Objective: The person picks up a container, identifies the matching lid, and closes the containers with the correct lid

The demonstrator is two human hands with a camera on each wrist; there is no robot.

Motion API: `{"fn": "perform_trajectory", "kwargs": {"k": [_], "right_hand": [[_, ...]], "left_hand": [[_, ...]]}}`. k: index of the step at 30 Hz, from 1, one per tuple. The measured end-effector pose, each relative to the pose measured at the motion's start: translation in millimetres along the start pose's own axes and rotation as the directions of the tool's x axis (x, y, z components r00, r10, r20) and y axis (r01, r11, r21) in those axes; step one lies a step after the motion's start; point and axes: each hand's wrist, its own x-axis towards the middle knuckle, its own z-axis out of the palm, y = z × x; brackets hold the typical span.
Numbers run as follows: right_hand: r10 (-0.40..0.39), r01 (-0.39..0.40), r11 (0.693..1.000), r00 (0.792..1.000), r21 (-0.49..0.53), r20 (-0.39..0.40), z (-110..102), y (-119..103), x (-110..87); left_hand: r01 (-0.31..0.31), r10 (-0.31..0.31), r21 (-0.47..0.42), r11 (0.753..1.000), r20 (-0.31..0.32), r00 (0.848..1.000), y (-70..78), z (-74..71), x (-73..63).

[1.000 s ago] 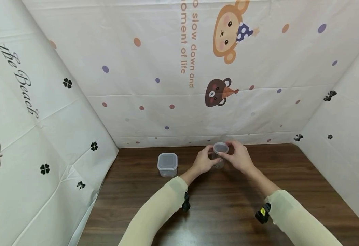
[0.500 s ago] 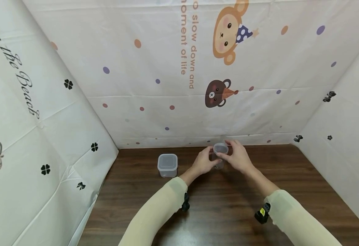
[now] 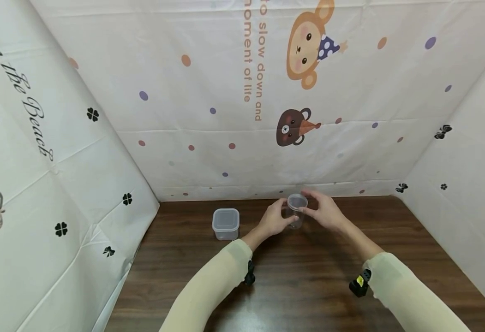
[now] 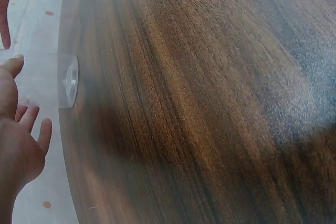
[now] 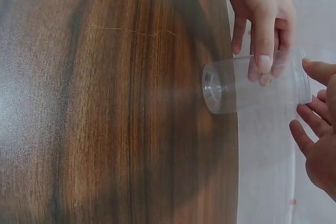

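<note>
A clear plastic jar (image 3: 295,218) with a round frosted lid (image 3: 297,201) stands upright on the table near the back wall. My left hand (image 3: 273,218) grips its side, thumb in front and fingers behind, as the right wrist view also shows the jar (image 5: 252,85) between them. At the jar's top, my right hand (image 3: 324,212) has its thumb and fingers around the lid's edge, the thumb (image 5: 315,70) right at the rim. In the left wrist view only the jar's lower part (image 4: 65,81) shows well; its top is cut off.
To the left of the jar stands a square clear plastic container (image 3: 226,224) with a flat lid. The brown wood-grain table (image 3: 292,286) meets a printed white cloth wall (image 3: 209,161) at the back. Similar cloth hangs on both sides.
My right hand has turned slightly, its thumb shifting right along the lid's edge and its forearm swinging outward. My left hand stays on the jar.
</note>
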Motion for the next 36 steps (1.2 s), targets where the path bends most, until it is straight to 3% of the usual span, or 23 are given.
{"fn": "perform_trajectory", "kwargs": {"k": [6, 17, 27, 36], "right_hand": [[0.015, -0.015, 1.000, 0.999, 0.011, -0.028, 4, 3, 0.2], [-0.008, 0.000, 0.998, 0.993, -0.066, -0.116, 11, -1, -0.7], [0.008, -0.021, 0.996, 0.991, -0.089, -0.134, 15, -3, -1.8], [-0.049, 0.034, 0.991, 0.992, -0.129, -0.119, 15, -4, -2.4]], "left_hand": [[-0.014, 0.014, 0.013, 1.000, -0.007, 1.000, -0.7, 0.2, -1.1], [-0.024, 0.024, -0.008, 1.000, -0.024, 0.999, -1.8, 1.6, -0.5], [-0.017, 0.017, -0.005, 1.000, -0.024, 1.000, -4.1, 4.5, 0.3], [-0.027, 0.027, 0.004, 1.000, -0.023, 0.999, -3.1, 0.5, -2.1]]}}
